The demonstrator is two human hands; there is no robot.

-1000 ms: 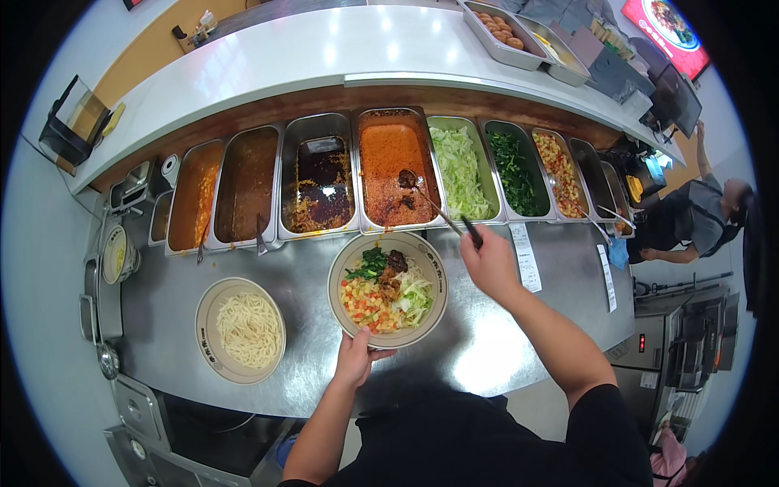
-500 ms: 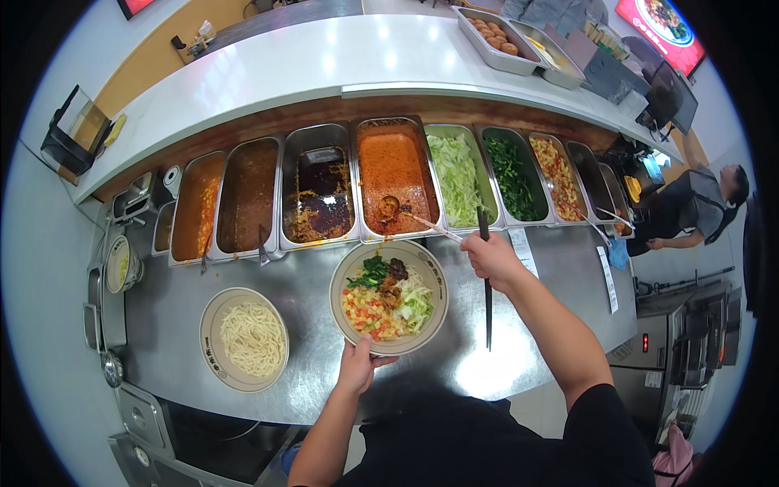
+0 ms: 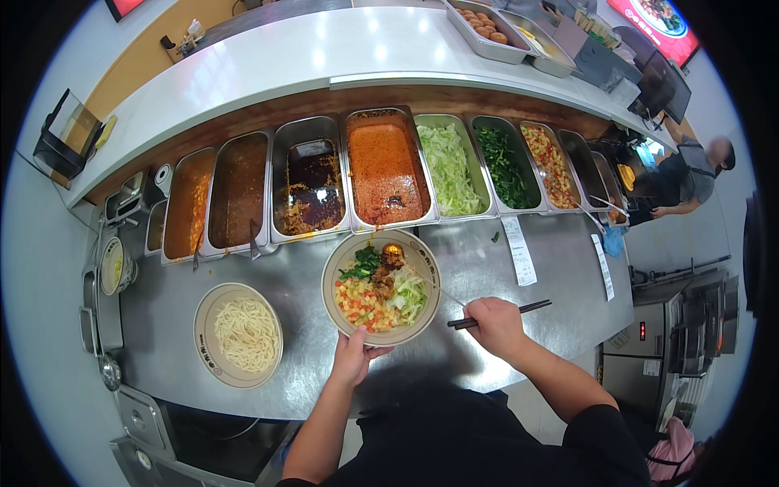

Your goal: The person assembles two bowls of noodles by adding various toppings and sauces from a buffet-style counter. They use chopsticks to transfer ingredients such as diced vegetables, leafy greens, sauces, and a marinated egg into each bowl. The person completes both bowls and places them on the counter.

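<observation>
Ladle (image 3: 393, 252) sits over the far side of the topped bowl (image 3: 329, 286), right by the greens (image 3: 367, 261) and the brown minced topping (image 3: 382, 282). Orange-red gleam in its cup; I can't tell how full it is, or whether it touches the food.

Right hand (image 3: 497, 326): closed around the ladle's thin handle, with a pair of black chopsticks (image 3: 531, 308) lying crosswise in the same grip. Left hand (image 3: 351, 359): thumb over the near rim, fingers tucked under the side, bowl held firm. Whether its base rests on the steel counter (image 3: 154, 325), I can't tell.

Notes on handling: keep the cup low and tip it by rolling the wrist, slowly, so sauce lands in one spot rather than streaking across the shredded lettuce (image 3: 408, 300) and the diced vegetables (image 3: 369, 307). Two tools in one fist is the weak point, I judge; pinch the ladle, and let the chopsticks lie flat, tips away from the food. Thumb best kept on the rim, out of the contents. A steady left hand matters more than speed.

Around me: the pan of orange-red sauce (image 3: 385, 166) just beyond the bowl; second bowl (image 3: 203, 325), holding plain noodles (image 3: 247, 334), off to the left, well clear of both hands; a paper slip (image 3: 519, 252) on the right.
</observation>
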